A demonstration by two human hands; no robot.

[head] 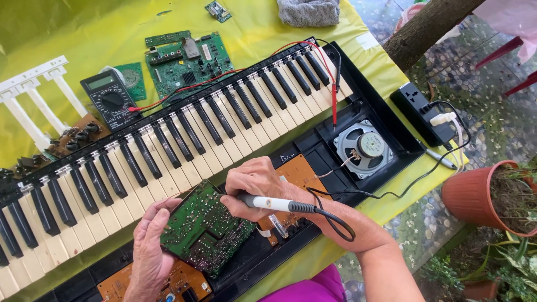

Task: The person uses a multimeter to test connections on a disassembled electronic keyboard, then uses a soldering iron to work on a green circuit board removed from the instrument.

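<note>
yellow-green cloth-covered counter (67,22) carries a long opened electronic keyboard w/ black and white keys (168,140) lying diagonally, its round grey speaker (363,146) bared at the right end. black multimeter w/ dial (109,98) sits beyond the keys, next to a loose green circuit board (187,59). left hand (148,249) is clamped on the edge of a green circuit board w/ solder side up (204,229), tilted over the keyboard's near edge. right hand (254,187) is closed on a white-handled soldering iron (268,203), tip at that board.
</note>
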